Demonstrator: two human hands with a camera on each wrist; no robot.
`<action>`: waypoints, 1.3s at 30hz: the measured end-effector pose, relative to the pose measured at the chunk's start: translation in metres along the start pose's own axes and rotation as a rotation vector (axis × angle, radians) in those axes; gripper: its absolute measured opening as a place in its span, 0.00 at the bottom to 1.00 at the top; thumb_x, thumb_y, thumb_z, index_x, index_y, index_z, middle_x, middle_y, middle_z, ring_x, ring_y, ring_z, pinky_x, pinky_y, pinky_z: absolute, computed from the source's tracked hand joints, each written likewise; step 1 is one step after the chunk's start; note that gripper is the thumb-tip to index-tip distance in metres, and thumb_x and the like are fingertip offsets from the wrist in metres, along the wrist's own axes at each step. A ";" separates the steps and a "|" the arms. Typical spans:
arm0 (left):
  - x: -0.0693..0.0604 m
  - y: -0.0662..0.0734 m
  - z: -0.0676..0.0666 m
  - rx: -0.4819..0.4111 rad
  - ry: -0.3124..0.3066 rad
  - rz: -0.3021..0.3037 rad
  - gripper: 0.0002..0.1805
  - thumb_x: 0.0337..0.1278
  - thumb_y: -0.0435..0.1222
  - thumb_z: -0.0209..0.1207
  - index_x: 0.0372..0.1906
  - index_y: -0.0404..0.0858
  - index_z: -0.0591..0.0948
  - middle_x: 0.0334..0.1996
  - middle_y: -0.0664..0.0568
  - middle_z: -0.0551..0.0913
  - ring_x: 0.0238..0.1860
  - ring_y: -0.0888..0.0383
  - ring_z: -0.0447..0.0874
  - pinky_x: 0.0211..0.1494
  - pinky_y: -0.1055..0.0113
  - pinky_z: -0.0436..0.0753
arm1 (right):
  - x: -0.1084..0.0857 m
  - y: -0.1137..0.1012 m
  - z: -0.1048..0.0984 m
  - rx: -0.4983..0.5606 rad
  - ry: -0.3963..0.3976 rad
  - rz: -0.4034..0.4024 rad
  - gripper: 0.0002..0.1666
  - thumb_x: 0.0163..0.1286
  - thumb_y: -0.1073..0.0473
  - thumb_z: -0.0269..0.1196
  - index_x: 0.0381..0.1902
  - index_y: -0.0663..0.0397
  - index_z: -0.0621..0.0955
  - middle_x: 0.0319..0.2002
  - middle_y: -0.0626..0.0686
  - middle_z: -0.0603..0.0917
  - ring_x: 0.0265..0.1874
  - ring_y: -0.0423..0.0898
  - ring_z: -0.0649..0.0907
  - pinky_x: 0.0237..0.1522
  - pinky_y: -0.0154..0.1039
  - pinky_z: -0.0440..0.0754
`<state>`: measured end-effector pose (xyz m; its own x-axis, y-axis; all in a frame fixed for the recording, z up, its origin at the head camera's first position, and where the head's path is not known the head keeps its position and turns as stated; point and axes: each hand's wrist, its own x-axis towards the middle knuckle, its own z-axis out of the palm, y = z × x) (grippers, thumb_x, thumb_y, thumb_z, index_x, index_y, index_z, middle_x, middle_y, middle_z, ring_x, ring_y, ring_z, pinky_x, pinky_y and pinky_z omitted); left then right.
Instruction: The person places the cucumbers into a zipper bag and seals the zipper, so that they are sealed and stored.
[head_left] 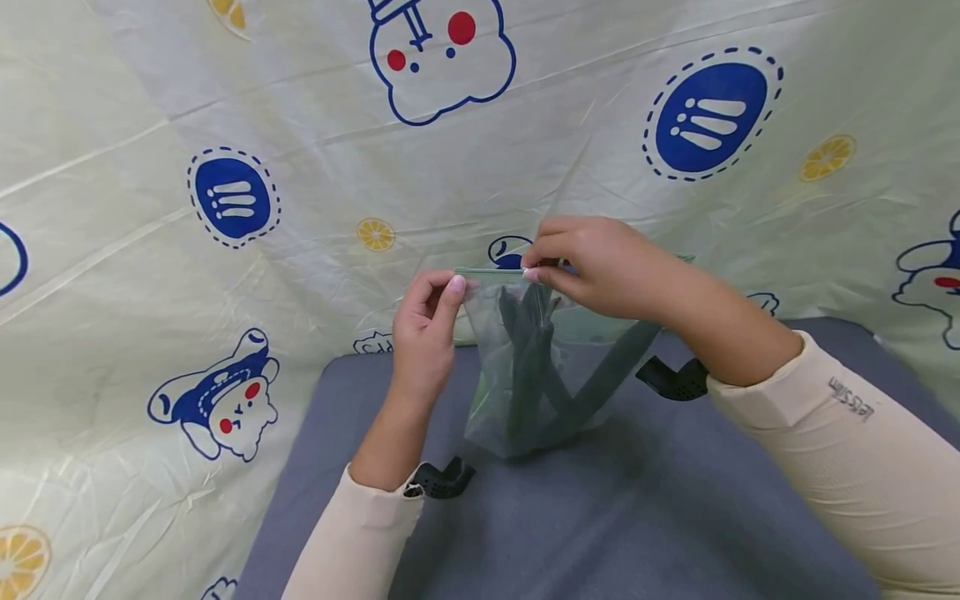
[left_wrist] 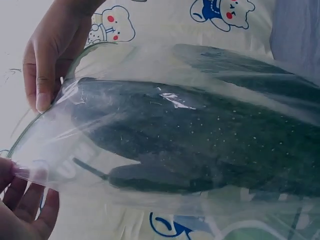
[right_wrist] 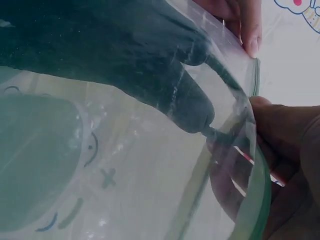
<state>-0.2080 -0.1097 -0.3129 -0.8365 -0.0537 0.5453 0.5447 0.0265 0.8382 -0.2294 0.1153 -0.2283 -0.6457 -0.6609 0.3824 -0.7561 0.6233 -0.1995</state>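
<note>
A clear zip bag with a green-edged mouth [head_left: 487, 272] stands on a grey surface, its top held up. Inside it are several long dark green vegetables [left_wrist: 210, 130], cucumber-like and dotted with pale specks. A thinner one with a stem [left_wrist: 160, 177] lies along the bag's side. My left hand [head_left: 425, 329] pinches the left corner of the bag's mouth between thumb and fingers. Farther right along the zip strip, my right hand [head_left: 592, 262] pinches the edge. Right of that grip, the bag's mouth [right_wrist: 260, 195] looks spread apart in the right wrist view.
The grey cloth-like surface [head_left: 525, 533] spreads under the bag. Behind it hangs a pale sheet [head_left: 315, 108] printed with cartoon figures and orange slices. Black devices sit by the left wrist [head_left: 444, 479] and the right wrist [head_left: 675, 379].
</note>
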 end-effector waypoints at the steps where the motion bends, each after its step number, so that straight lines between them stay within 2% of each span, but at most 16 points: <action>1: 0.001 0.001 -0.001 0.002 -0.009 -0.029 0.10 0.75 0.34 0.53 0.47 0.29 0.77 0.44 0.50 0.82 0.48 0.58 0.83 0.60 0.65 0.82 | 0.001 -0.001 0.000 -0.002 -0.006 0.006 0.08 0.71 0.59 0.65 0.44 0.52 0.87 0.35 0.49 0.81 0.31 0.43 0.77 0.36 0.40 0.79; 4: 0.004 0.004 -0.004 -0.001 -0.040 -0.104 0.10 0.74 0.35 0.54 0.52 0.32 0.76 0.48 0.44 0.82 0.50 0.53 0.84 0.61 0.61 0.83 | 0.007 -0.004 0.002 0.004 -0.027 0.009 0.07 0.71 0.59 0.65 0.44 0.52 0.87 0.36 0.49 0.80 0.32 0.43 0.77 0.37 0.40 0.80; 8: 0.004 0.000 -0.008 0.034 -0.061 -0.147 0.13 0.71 0.34 0.58 0.53 0.32 0.80 0.46 0.46 0.83 0.48 0.52 0.85 0.57 0.63 0.84 | 0.012 -0.006 0.010 -0.005 -0.037 -0.023 0.09 0.69 0.58 0.67 0.45 0.52 0.88 0.35 0.49 0.81 0.33 0.43 0.78 0.38 0.38 0.81; 11: 0.003 -0.003 -0.010 0.085 -0.029 -0.130 0.12 0.69 0.36 0.60 0.47 0.31 0.84 0.39 0.54 0.84 0.43 0.56 0.84 0.54 0.69 0.84 | 0.012 -0.005 0.015 -0.018 -0.025 -0.045 0.10 0.69 0.57 0.67 0.46 0.52 0.89 0.35 0.49 0.82 0.32 0.43 0.79 0.37 0.38 0.81; 14: 0.004 -0.006 -0.011 0.099 -0.003 -0.093 0.12 0.68 0.37 0.61 0.44 0.31 0.85 0.36 0.60 0.82 0.41 0.59 0.82 0.51 0.72 0.83 | 0.012 -0.003 0.016 -0.005 -0.019 -0.040 0.11 0.69 0.57 0.67 0.46 0.52 0.89 0.35 0.48 0.83 0.32 0.43 0.79 0.37 0.38 0.80; 20: 0.001 -0.011 -0.014 0.045 -0.013 -0.028 0.13 0.69 0.35 0.60 0.44 0.26 0.85 0.35 0.62 0.81 0.40 0.61 0.79 0.48 0.72 0.81 | 0.010 -0.002 0.016 0.023 -0.048 0.002 0.13 0.70 0.55 0.66 0.49 0.52 0.88 0.35 0.49 0.83 0.31 0.43 0.77 0.36 0.39 0.78; 28: -0.001 -0.014 -0.020 -0.045 -0.003 -0.041 0.12 0.69 0.29 0.58 0.46 0.20 0.82 0.38 0.62 0.83 0.44 0.63 0.82 0.53 0.71 0.83 | 0.007 -0.001 0.018 -0.030 -0.020 0.014 0.13 0.70 0.54 0.67 0.48 0.51 0.89 0.34 0.49 0.80 0.29 0.43 0.75 0.34 0.38 0.75; 39: 0.000 -0.015 -0.022 -0.090 0.006 -0.039 0.12 0.68 0.26 0.58 0.46 0.16 0.80 0.37 0.62 0.84 0.42 0.64 0.82 0.52 0.72 0.83 | 0.001 0.002 0.018 -0.042 0.015 -0.006 0.12 0.69 0.55 0.67 0.47 0.51 0.89 0.34 0.48 0.79 0.30 0.42 0.74 0.33 0.37 0.74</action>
<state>-0.2149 -0.1320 -0.3258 -0.8570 -0.0592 0.5119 0.5150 -0.0655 0.8547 -0.2337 0.1082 -0.2448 -0.6394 -0.6584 0.3971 -0.7545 0.6367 -0.1592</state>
